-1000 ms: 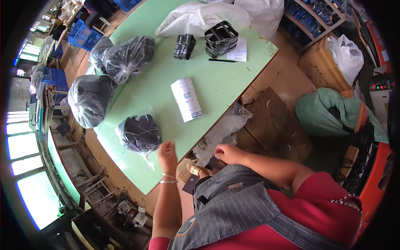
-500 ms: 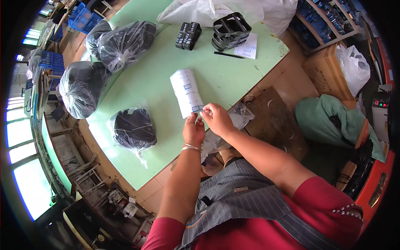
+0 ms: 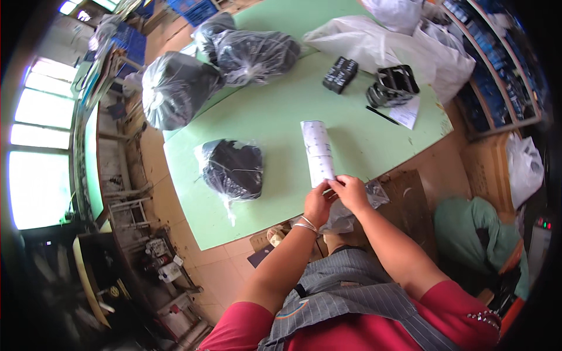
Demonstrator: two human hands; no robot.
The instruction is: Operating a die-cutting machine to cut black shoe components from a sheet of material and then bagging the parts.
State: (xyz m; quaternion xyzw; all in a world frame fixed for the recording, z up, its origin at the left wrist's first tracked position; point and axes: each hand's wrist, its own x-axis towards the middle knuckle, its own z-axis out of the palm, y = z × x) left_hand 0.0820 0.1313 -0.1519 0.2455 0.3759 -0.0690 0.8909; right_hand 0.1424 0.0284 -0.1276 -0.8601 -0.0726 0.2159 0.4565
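A white printed roll (image 3: pixel 318 153) with small dark marks lies lengthwise at the near side of the green table. At its near end, the fingers of my left hand (image 3: pixel 319 206) and my right hand (image 3: pixel 350 194) are closed together on the edge. My thumbs and fingertips almost meet there, and the undersides of the fingers are hidden. Whether the roll is paper or thin plastic, I cannot tell. A clear bag of black goods (image 3: pixel 234 169), tied at its near end, sits to the left of the roll.
Larger bags of black goods (image 3: pixel 178 88) stand at the far left of the green table (image 3: pixel 275 205). Farther right are banded black pieces (image 3: pixel 340 75), black frame-like pieces (image 3: pixel 395 85), a pen (image 3: pixel 381 115) and a paper slip (image 3: pixel 408 111). White plastic sheeting (image 3: pixel 374 44) covers the far edge.
The whole view has shifted, so the table sits farther right. The roll now shows a different face, without the blue boxes, and looks narrower. Both hands stay at its near end.
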